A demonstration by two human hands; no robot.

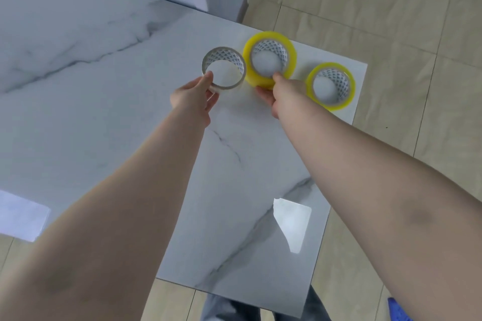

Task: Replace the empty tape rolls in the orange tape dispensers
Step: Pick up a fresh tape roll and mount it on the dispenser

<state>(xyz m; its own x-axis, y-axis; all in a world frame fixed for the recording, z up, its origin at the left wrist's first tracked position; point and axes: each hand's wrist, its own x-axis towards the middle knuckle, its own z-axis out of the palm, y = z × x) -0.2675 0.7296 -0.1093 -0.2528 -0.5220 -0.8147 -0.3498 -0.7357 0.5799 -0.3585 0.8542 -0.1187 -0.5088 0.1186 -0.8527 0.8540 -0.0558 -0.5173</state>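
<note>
**Spent core in my left hand, fresh roll under my right**

Starting at the left, my left hand (194,98) reaches out over the marble table (91,73) and pinches the empty tape core (224,68) at its near rim, thumb on the outside and fingers curled beneath. The core sits flat, its hole pointing up at me, and I cannot tell whether it rests on the table or is just lifted clear.

Just beside it to the right, nearly touching, lies the full yellow roll (270,58), also flat with its hole upward. My right hand (279,95) grips the near edge of this roll, one fingertip hooked over the inner lip and the others closed against the outer wall.

Further right, near the table's corner and apart from the others, a second yellow roll (330,85) lies flat and untouched.

I see no orange dispenser in view, so I judge the swap is mid-way: core out, new roll being taken. What matters next is that the held roll lies straight ahead of my right hand, axis vertical, so it must be tipped on edge before loading.
</note>
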